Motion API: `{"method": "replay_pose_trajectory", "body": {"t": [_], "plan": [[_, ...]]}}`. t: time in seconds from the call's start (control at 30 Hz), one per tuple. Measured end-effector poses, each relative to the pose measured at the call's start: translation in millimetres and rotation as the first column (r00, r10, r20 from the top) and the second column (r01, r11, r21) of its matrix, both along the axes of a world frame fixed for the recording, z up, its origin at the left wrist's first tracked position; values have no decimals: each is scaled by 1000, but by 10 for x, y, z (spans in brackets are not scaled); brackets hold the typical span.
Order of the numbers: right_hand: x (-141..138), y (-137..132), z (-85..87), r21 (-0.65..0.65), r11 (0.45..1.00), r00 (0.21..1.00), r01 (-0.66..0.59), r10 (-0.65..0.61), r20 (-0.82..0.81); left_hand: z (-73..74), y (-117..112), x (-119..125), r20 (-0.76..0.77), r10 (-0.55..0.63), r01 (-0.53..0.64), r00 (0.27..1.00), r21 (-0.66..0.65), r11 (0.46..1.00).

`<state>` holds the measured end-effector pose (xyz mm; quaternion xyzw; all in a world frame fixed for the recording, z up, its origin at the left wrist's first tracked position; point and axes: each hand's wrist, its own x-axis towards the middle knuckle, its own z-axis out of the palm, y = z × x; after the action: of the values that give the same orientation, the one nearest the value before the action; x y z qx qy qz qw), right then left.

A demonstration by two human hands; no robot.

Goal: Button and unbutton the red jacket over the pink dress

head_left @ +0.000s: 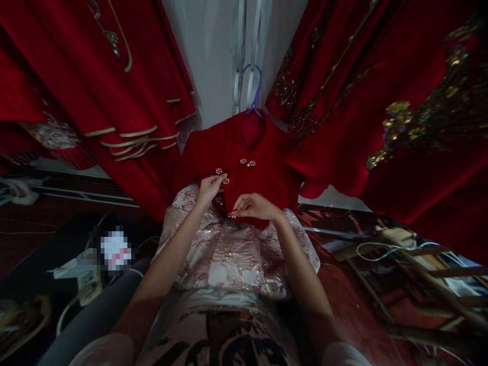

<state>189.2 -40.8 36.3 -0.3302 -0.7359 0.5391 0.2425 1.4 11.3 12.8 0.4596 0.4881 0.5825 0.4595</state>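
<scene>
A small red velvet jacket [263,173] hangs on a blue hanger [256,86] straight ahead, above a pale pink brocade skirt [232,254]. Pearl clasp buttons [247,162] run down its front flap. My left hand [209,189] pinches the flap's edge beside a pearl clasp [223,177]. My right hand [253,206] is closed in a pinch on the lowest clasp [232,215] at the jacket's hem. Both forearms reach up from the bottom of the view.
Large red garments with gold trim [125,76] hang at left, and red ones with gold embroidery [412,117] at right. A power strip and cables [86,279] lie at lower left. Wooden slats and a white cable [412,254] lie at right on the dark floor.
</scene>
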Motion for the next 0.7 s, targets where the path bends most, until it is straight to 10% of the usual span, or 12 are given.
{"method": "replay_pose_trajectory", "body": {"t": [0.13,0.27,0.7], "plan": [[127,-61,155,-68,996,998,-57,60,36,206,-36,139,-289,33,57,957,298,953],[238,-106,265,-86,995,996,-52,59,74,487,-35,236,-649,159,256,744,496,830],[406,-69,275,-120,991,993,-56,67,95,993,362,287,-901,357,658,246,426,621]]}}
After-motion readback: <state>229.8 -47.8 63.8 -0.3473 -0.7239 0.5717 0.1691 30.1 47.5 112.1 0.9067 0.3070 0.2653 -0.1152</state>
